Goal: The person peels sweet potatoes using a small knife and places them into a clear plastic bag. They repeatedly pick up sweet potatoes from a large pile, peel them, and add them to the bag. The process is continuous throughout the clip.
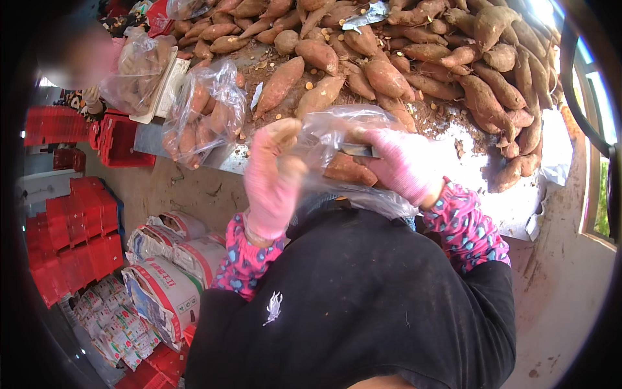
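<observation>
A clear plastic bag [323,127] lies before me at the table's near edge, with a sweet potato [351,170] showing in its lower part. My right hand [401,163], in a pink glove, is closed on the bag's right side. A flat greyish strip [357,150] shows by its thumb; what it is, I cannot tell. Left of the bag, my left hand [274,182] is raised in a matching glove, blurred, with fingers apart and nothing visible in them. Behind the bag, loose sweet potatoes [318,95] lie on the soil-strewn metal table [238,162].
A filled clear bag [206,114] stands to the left. Beyond it, another bag [138,73] rests by a pale board [163,87], near another person's hand [91,96]. Red crates [80,214] and printed sacks [163,291] occupy the left floor. Sweet potatoes [491,78] are heaped at right.
</observation>
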`<action>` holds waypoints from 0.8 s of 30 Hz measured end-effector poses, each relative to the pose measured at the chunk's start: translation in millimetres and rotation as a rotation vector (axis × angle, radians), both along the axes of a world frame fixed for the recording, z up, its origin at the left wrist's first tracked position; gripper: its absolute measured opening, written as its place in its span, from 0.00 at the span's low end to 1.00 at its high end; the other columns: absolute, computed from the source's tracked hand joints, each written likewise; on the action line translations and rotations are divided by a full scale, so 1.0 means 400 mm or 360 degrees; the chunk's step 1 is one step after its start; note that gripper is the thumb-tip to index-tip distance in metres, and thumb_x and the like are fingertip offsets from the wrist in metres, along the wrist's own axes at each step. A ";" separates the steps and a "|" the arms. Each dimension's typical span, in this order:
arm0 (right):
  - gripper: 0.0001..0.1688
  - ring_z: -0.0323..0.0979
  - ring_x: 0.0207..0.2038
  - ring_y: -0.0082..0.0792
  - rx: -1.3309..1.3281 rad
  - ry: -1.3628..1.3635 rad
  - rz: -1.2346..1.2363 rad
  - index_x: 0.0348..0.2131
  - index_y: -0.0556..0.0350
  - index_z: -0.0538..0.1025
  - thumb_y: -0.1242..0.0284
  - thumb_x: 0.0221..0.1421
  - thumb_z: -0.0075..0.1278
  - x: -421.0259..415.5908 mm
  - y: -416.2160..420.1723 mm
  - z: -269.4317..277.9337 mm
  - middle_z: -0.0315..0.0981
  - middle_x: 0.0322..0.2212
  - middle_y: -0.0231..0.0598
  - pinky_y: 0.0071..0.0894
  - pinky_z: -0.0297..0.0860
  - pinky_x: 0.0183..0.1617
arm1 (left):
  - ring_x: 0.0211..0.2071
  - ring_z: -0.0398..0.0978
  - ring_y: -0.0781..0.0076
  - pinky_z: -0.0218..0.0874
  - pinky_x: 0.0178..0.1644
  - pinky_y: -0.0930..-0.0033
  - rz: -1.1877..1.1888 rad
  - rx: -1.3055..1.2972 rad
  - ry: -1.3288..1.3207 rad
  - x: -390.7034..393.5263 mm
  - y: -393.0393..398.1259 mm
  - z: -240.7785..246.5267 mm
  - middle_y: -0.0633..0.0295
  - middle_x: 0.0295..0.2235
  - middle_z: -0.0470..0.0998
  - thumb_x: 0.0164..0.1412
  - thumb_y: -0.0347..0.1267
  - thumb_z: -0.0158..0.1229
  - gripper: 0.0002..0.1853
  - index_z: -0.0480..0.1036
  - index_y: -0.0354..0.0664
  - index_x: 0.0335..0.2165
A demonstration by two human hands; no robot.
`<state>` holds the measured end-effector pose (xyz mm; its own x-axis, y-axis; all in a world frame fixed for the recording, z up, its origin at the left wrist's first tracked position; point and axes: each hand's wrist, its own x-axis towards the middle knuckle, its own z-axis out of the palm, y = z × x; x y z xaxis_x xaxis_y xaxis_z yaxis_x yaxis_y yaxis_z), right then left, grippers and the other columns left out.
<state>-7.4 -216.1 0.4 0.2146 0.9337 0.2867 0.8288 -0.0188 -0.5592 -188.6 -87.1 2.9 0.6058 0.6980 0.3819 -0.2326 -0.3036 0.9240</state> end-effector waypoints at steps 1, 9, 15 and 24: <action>0.17 0.75 0.29 0.43 -0.0100 0.0014 0.0007 0.40 0.44 0.75 0.68 0.47 0.56 -0.003 -0.001 -0.002 0.75 0.26 0.40 0.38 0.70 0.31 | 0.47 0.69 0.62 0.58 0.55 0.67 0.0090 0.0278 0.0290 -0.004 -0.013 0.001 0.55 0.44 0.72 0.56 0.31 0.59 0.24 0.64 0.36 0.50; 0.20 0.74 0.28 0.45 -0.0158 0.0057 -0.0004 0.41 0.50 0.73 0.66 0.47 0.56 -0.031 -0.020 -0.068 0.73 0.25 0.42 0.43 0.69 0.30 | 0.31 0.74 0.71 0.66 0.36 0.69 0.0422 0.0228 0.0671 -0.008 0.005 -0.091 0.61 0.29 0.77 0.61 0.33 0.55 0.11 0.74 0.37 0.40; 0.21 0.75 0.31 0.43 -0.0218 0.0130 -0.0084 0.43 0.48 0.74 0.68 0.46 0.58 -0.027 -0.015 -0.082 0.75 0.28 0.41 0.40 0.71 0.33 | 0.27 0.67 0.79 0.59 0.28 0.77 0.0220 0.0048 0.0369 0.032 0.013 0.014 0.67 0.27 0.71 0.65 0.36 0.47 0.14 0.71 0.35 0.37; 0.21 0.75 0.36 0.43 -0.0520 0.0437 0.0022 0.43 0.48 0.76 0.71 0.46 0.60 0.043 -0.032 -0.134 0.75 0.34 0.41 0.35 0.72 0.39 | 0.18 0.59 0.86 0.49 0.20 0.81 -0.0027 -0.0447 0.0424 0.140 0.024 0.034 0.67 0.24 0.70 0.65 0.34 0.45 0.11 0.70 0.37 0.34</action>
